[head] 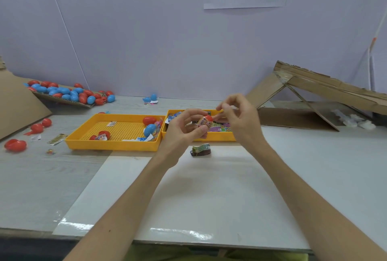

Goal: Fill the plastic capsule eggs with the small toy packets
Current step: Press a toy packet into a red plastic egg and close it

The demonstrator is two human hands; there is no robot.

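My left hand (pixel 184 127) grips a small toy packet (pixel 204 123) together with a red capsule egg (pixel 208 117), above the right yellow tray (pixel 217 136). My right hand (pixel 238 117) pinches at the red egg from the right with thumb and forefinger. That tray holds several colourful toy packets (pixel 219 127). A dark folded packet (pixel 200 150) lies on the white mat (pixel 188 193) below my hands. The left yellow tray (pixel 113 144) holds a red egg (pixel 149 120), a blue egg (pixel 150 130) and an open red egg half with a packet (pixel 101 135).
A cardboard sheet at back left carries several red and blue eggs (pixel 71 93). Loose red eggs (pixel 15 145) and packets (pixel 57 139) lie at the left. A blue egg (pixel 153 97) sits by the wall. Folded cardboard (pixel 314 97) stands at the right.
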